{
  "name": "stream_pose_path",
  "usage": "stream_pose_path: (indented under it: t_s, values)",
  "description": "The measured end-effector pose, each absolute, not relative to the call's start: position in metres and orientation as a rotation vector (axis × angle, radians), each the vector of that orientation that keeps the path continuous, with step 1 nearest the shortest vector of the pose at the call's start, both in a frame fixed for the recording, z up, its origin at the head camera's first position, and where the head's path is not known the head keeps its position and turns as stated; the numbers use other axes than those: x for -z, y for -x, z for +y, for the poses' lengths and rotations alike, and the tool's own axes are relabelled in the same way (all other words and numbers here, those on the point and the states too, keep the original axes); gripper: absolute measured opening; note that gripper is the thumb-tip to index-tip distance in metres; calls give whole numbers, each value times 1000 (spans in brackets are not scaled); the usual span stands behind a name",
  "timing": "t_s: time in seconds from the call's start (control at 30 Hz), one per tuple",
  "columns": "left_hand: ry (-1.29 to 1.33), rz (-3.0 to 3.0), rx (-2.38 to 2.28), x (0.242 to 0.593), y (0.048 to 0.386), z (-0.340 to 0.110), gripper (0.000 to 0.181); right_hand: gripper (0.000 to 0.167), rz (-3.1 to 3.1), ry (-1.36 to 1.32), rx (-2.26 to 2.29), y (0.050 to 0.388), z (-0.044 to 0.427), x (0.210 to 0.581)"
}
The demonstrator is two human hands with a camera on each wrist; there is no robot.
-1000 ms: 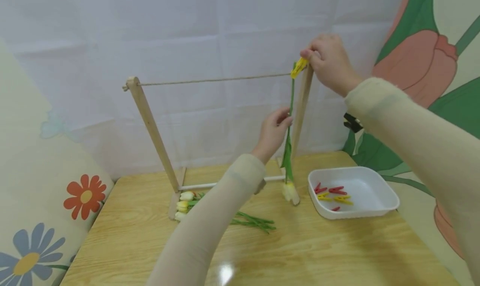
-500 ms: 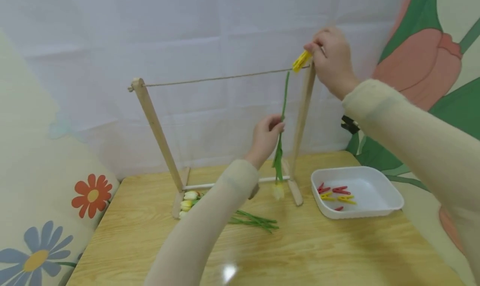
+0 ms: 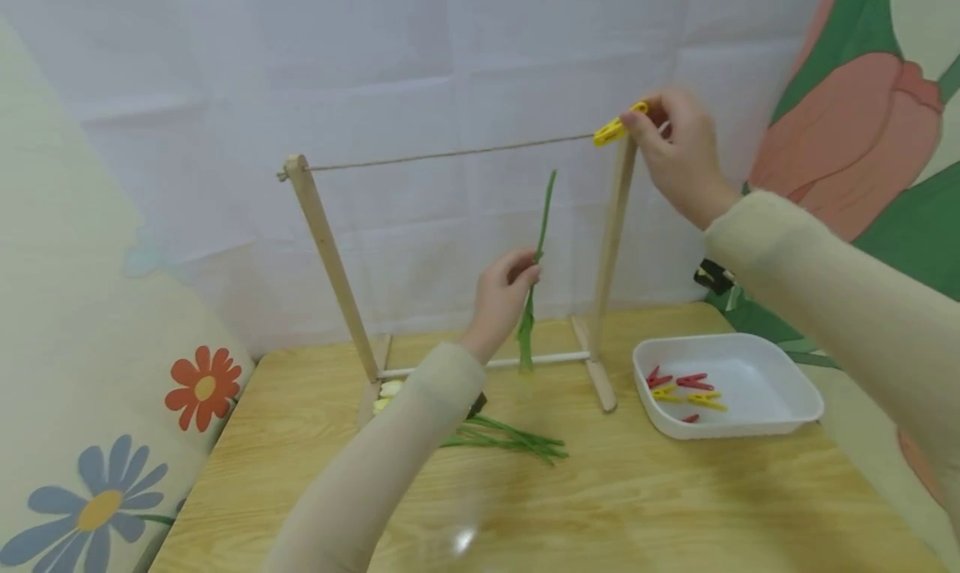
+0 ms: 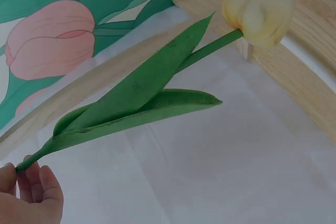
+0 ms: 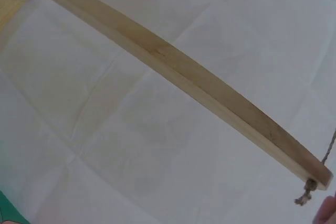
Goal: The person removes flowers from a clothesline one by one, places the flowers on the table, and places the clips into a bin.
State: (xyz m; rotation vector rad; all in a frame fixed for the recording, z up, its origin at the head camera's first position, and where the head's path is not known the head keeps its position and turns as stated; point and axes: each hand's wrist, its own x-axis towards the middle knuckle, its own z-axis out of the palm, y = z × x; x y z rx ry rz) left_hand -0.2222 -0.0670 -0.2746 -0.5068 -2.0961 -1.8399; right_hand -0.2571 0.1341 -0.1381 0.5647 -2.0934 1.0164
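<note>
In the head view my left hand (image 3: 498,302) pinches the green stem of an artificial tulip (image 3: 547,206), held blossom down with the stem's cut end below the rope. The left wrist view has its pale yellow blossom (image 4: 262,6) and long green leaves. My right hand (image 3: 684,152) holds a yellow clothespin (image 3: 611,131) at the right end of the rope (image 3: 457,152), close to the post top. Whether the clothespin bites the rope is unclear. In the right wrist view, only a bit of that hand shows at the corner, near the rope's knot (image 5: 311,184).
A wooden stand carries the rope between a left post (image 3: 333,264) and a right post (image 3: 611,248). More tulips (image 3: 517,441) lie on the table, partly behind my left arm. At right a white tray (image 3: 795,402) contains red and yellow clothespins.
The tulip's stem end has come away from the clothespin and rope; my left hand has moved it left and down. The clothespin in my right hand stays near the right post.
</note>
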Motion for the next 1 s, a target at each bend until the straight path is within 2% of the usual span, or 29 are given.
stream_pose_path:
  t_s: [0.47, 1.0]
  values:
    - [516, -2090, 1745, 284, 208, -90, 21, 23, -2071, -646, -969, 236, 166, 172]
    - [621, -2052, 1669, 291, 195, -97, 19, 26, -2116, -550, -962, 224, 194, 196]
